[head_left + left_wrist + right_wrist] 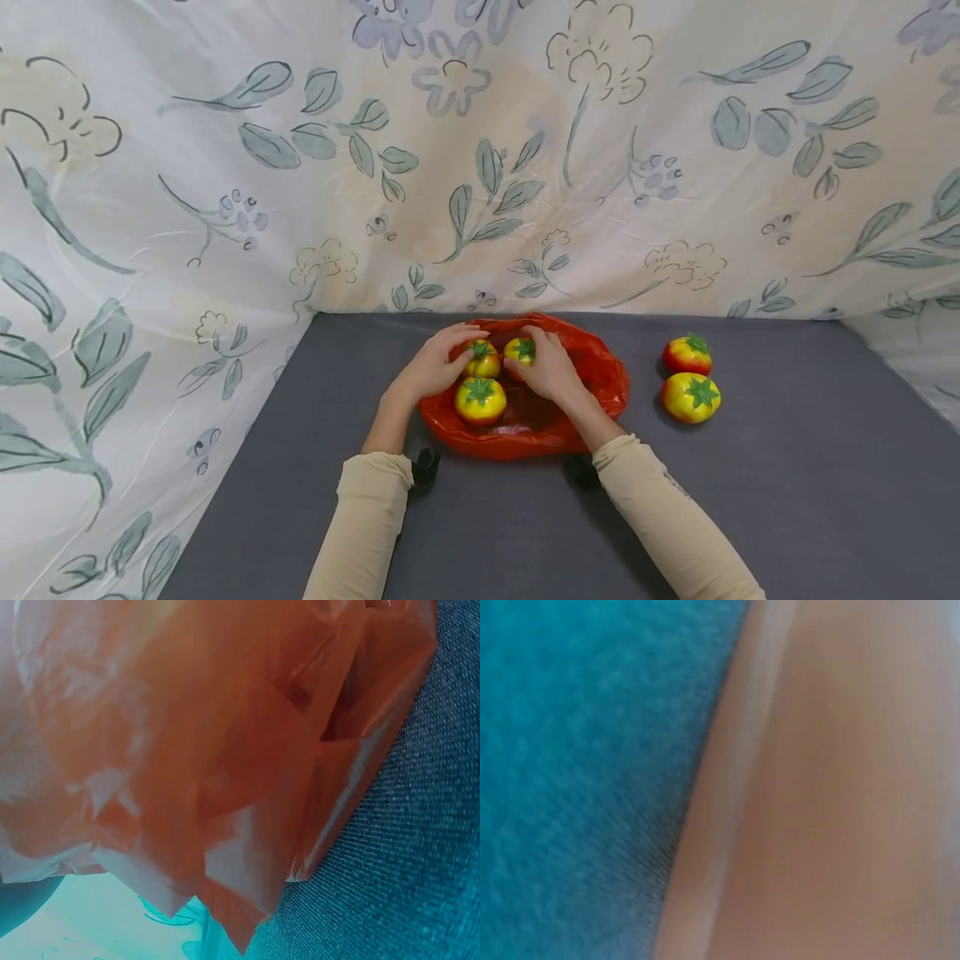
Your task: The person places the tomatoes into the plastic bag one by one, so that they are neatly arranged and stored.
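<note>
Red plastic bag (pixel 540 417) sits mid-mat, crumpled low, and both hands are in over it. Left hand (pixel 435 365) is curled round one tomato (pixel 483 360) at the bag's far side; right hand (pixel 551 367) wraps another tomato (pixel 520 351) just beside it, the two fruits nearly touching. A third tomato (pixel 480 399) rests on the bag's near side, loose, right under the left wrist. Two spare tomatoes (pixel 687 354) lie on the grey mat (pixel 787 467) to the right of the bag, well apart from it.

Risk, as I read it: the film is slippery and slack, so a wrist dragging back could nudge that loose fruit and roll it off the bag's near rim. Knuckles could also clash, the hands being so close.

Room: open mat left, right and near of the bag; behind it the floral cloth (pixel 480 167) rises close, so little space there
</note>
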`<state>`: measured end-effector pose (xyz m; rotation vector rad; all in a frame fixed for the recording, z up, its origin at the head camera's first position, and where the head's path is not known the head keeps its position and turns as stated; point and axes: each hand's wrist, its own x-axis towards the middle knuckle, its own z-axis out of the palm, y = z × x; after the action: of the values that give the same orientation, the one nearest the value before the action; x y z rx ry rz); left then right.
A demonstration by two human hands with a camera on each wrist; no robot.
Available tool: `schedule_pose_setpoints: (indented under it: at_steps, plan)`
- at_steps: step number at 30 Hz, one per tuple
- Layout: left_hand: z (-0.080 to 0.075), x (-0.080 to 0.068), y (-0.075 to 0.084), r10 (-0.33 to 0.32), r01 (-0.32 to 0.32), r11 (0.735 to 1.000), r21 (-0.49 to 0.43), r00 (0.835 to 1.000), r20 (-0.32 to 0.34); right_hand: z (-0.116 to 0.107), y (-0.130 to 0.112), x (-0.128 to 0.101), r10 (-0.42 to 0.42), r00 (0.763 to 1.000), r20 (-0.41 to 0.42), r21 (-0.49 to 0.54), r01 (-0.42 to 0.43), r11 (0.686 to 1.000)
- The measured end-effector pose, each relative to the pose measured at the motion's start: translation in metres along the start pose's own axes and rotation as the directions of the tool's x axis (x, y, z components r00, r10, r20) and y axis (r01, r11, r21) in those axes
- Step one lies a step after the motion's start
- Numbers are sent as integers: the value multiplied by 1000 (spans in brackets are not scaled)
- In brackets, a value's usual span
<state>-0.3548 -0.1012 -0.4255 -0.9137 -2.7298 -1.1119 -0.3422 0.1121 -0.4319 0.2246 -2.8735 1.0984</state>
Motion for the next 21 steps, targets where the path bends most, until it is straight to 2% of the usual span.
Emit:
schedule_pose_setpoints:
  at_steps: [3, 8, 14, 21]
  plan:
    - [-1, 0, 1, 2, -2, 1000, 1, 1000, 4, -6, 3, -1, -62, 996, -65, 43, 65, 997]
    - [-1, 0, 1, -2, 2, 1000, 3, 1000, 5, -19, 11, 0, -142, 975, -172, 125, 164, 978]
    - [0, 0, 1, 1, -1, 1000, 6, 1000, 5, -42, 21, -2, -101, 961, -259, 284, 175, 943]
    - [0, 0, 2, -11, 10, 1000, 6, 1000, 6, -73, 36, -6, -56, 945, -323, 358, 176, 917]
